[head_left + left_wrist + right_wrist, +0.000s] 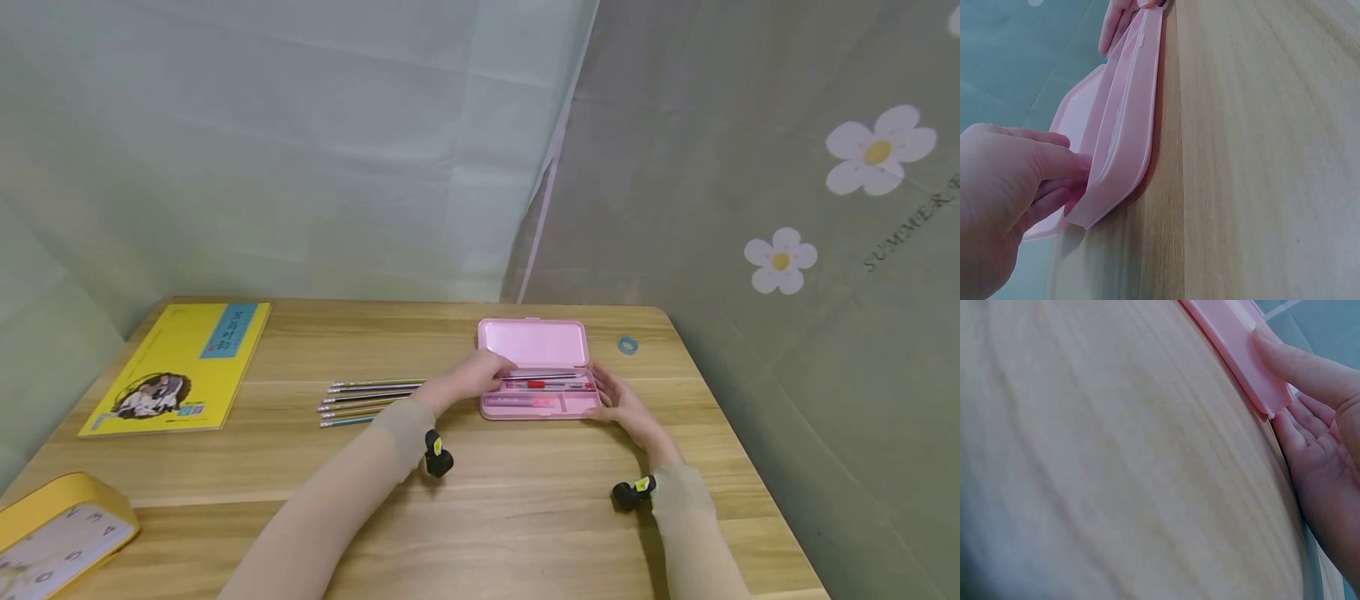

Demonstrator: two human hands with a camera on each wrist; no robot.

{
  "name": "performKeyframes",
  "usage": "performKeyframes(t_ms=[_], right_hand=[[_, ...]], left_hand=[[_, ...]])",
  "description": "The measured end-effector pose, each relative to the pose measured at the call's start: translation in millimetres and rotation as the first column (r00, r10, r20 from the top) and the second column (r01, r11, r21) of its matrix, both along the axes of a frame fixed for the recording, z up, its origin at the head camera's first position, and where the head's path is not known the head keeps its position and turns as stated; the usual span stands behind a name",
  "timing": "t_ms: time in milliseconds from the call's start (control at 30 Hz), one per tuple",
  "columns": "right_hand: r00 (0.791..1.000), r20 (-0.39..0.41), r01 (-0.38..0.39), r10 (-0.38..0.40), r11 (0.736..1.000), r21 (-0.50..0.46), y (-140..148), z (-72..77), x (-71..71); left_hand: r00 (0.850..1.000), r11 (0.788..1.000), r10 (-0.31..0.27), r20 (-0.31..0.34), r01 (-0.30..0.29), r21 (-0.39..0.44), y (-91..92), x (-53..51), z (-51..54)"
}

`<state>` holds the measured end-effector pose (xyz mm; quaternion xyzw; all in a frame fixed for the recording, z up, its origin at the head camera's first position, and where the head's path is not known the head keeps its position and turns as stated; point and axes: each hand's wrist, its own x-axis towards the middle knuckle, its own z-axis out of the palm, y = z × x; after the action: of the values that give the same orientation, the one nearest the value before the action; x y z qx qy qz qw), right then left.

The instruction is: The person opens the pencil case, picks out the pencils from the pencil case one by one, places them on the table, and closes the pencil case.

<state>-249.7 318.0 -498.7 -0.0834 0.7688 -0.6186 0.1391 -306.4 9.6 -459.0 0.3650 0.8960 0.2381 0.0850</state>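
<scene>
A pink pencil case (581, 405) lies on the table with its lid (533, 342) folded back. Inside are a red pen (537, 385), a pink-tipped marker (517, 402) and a dark pencil (551, 377) along the rear. My left hand (471, 375) reaches into the case's left end, pinching the near end of that pencil; in the left wrist view its fingertips (1082, 164) dip behind the case wall. At the opposite end, my right hand (626, 410) holds the case, thumb at the front corner and fingers along the short side.
Several pencils (360, 406) lie side by side left of the case, partly under my left forearm. A blue ring (627, 345) sits at the back right. A yellow book (180, 367) and a yellow clock (67, 533) occupy the left side.
</scene>
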Motion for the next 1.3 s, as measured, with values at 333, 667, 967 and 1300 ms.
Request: performKeyframes(t_ms=[333, 667, 967, 1300], right_hand=[[1.0, -0.018, -0.015, 0.015, 1.0, 0.0, 2.2, -2.0, -0.3], [1.0, -0.009, -0.011, 0.011, 1.0, -0.012, 1.7, -3.1, -1.9], [1.0, -0.016, -0.018, 0.018, 1.0, -0.008, 1.9, -3.1, -2.0], [1.0, -0.009, -0.005, 0.005, 1.0, -0.021, 1.6, -3.5, -1.7]], left_hand=[[0.998, 0.996, 0.053, 0.025, -0.055, 0.07, -1.8, 0.9, -1.8], [0.99, 0.99, 0.138, 0.001, -0.138, 0.022, 1.4, 4.5, -2.0], [0.985, 0.985, 0.164, -0.058, -0.167, -0.043, 2.1, 6.8, -2.8], [0.978, 0.981, 0.146, -0.151, -0.162, -0.103, 6.2, 4.5, -6.4]])
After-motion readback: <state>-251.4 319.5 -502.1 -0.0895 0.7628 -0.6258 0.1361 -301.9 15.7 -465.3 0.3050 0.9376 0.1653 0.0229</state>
